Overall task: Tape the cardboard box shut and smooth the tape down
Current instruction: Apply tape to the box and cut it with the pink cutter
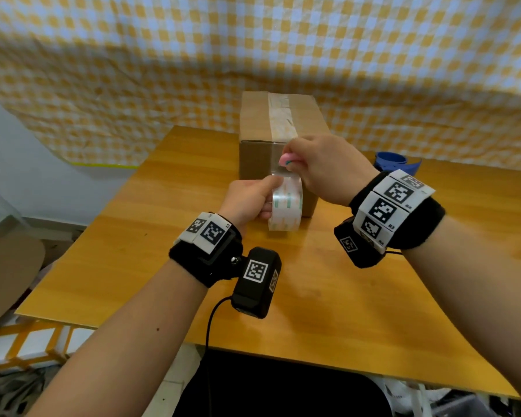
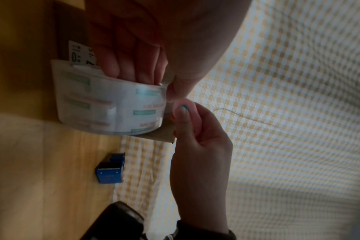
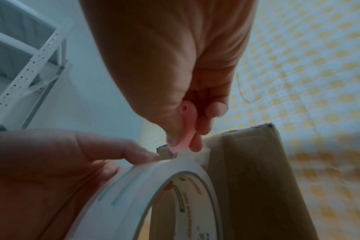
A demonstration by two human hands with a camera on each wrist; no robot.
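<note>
The desk (image 1: 373, 296) carries the box (image 1: 256, 127) at its far middle, a tape strip (image 1: 280, 115) running along its top. Your left hand (image 1: 247, 200) is raised in front of the box's near face, fingers through the core of the roll (image 1: 285, 206) and thumb on its rim, the grip holding the roll upright. Your right hand (image 1: 319, 167), wrist bent down just above the roll, holds a small pink cutter (image 1: 285, 159) in a narrow pinch, its tip at the tape by the box's near top edge. A blue dispenser (image 2: 111, 170) lies on the far right.
</note>
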